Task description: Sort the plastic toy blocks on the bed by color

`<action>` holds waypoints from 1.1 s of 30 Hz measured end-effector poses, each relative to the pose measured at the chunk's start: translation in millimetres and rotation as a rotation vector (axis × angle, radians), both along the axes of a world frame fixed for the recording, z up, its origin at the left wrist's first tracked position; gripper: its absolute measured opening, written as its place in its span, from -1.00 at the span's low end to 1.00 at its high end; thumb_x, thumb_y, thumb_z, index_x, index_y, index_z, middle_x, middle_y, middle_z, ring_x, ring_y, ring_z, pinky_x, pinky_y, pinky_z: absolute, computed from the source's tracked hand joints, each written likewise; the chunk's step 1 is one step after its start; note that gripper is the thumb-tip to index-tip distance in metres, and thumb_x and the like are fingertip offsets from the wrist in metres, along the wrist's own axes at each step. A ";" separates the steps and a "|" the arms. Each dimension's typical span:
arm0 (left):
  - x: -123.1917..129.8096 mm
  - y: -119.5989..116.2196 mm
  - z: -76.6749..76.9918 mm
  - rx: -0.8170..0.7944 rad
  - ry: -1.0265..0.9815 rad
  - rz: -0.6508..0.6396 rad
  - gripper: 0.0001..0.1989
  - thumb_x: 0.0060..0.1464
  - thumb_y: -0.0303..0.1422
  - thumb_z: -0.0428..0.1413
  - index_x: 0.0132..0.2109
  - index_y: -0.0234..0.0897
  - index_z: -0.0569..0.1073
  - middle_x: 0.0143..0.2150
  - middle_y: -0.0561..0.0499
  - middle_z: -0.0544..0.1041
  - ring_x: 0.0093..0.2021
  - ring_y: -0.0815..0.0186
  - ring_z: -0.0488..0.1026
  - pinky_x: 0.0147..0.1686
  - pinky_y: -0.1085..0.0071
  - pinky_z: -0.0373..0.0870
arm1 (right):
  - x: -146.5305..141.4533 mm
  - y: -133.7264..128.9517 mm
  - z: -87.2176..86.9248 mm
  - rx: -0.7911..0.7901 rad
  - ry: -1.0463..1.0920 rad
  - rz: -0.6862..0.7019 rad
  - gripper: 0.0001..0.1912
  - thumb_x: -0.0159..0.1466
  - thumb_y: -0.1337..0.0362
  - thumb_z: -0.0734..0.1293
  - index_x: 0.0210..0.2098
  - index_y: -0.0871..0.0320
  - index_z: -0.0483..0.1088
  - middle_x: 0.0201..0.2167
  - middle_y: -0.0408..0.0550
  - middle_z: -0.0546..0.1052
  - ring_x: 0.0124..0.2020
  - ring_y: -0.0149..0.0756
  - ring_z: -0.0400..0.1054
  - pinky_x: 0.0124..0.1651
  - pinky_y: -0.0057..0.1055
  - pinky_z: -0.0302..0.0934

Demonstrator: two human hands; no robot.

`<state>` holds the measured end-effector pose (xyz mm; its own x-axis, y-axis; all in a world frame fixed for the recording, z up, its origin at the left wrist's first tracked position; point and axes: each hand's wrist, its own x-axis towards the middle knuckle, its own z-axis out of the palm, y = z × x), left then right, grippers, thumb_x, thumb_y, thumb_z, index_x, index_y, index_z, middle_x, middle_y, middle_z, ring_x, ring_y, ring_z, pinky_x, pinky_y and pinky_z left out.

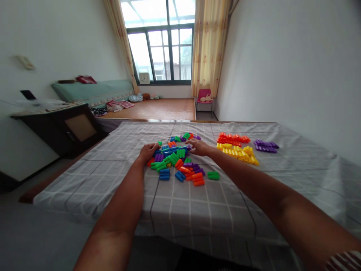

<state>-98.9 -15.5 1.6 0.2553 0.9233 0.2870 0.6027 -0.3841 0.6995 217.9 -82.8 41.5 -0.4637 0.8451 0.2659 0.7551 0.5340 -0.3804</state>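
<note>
A mixed pile of small plastic pieces, green (pixel 160 166), blue (pixel 164 174), orange (pixel 198 179) and purple (pixel 158 158), lies on the grey checked cloth (pixel 180 203). At the pile's left edge, my left hand (pixel 148 152) has its fingers bent against blue pieces; whether it grips one is hidden. On the other side, my right hand (pixel 197 146) reaches in with its fingers closed on a small purple piece (pixel 188 147). Right of the pile stand sorted groups: red-orange pieces (pixel 232 139), yellow pieces (pixel 239 153) and purple pieces (pixel 265 146).
A single green piece (pixel 213 175) lies right of the pile's near edge. Beyond the table are a low wooden platform (pixel 166 107), a pink chair (pixel 204 96) and a window. A dark cabinet (pixel 76 130) stands at the left.
</note>
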 end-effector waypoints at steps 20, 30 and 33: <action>-0.4 -4.7 17.9 -0.023 0.047 0.033 -0.42 -0.03 0.14 0.00 -0.29 -0.27 0.62 -0.25 -0.04 0.64 -0.17 0.13 0.52 -0.17 0.38 0.39 | 310.4 -108.6 1.7 0.262 0.742 -1.067 -0.66 0.01 0.22 0.46 -0.23 0.20 0.45 -0.24 0.13 0.57 -0.23 -0.21 0.46 -0.21 -0.36 0.37; -5.7 -2.1 18.4 -0.037 0.099 0.067 -0.43 -0.03 0.13 0.00 -0.24 -0.24 0.63 -0.21 -0.02 0.64 -0.13 0.09 0.53 -0.11 0.34 0.41 | 370.5 -126.5 -58.1 0.030 0.628 -1.173 -0.68 -0.06 0.44 0.40 -0.26 0.29 0.50 -0.28 0.08 0.59 -0.26 -0.24 0.47 -0.18 -0.40 0.32; -4.2 -4.1 20.5 -0.037 0.086 0.074 -0.43 -0.04 0.12 0.02 -0.25 -0.26 0.64 -0.21 -0.03 0.64 -0.13 0.07 0.53 -0.10 0.32 0.42 | 375.5 -121.5 -59.8 0.018 0.463 -1.160 -0.62 -0.05 0.47 0.37 -0.19 0.27 0.52 -0.26 0.07 0.60 -0.24 -0.24 0.47 -0.16 -0.42 0.30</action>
<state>-103.1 -19.6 22.1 0.2080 0.9501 0.2323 0.6870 -0.3110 0.6568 593.4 -204.3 -18.3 0.6918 0.6874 0.2210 0.5812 -0.3485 -0.7354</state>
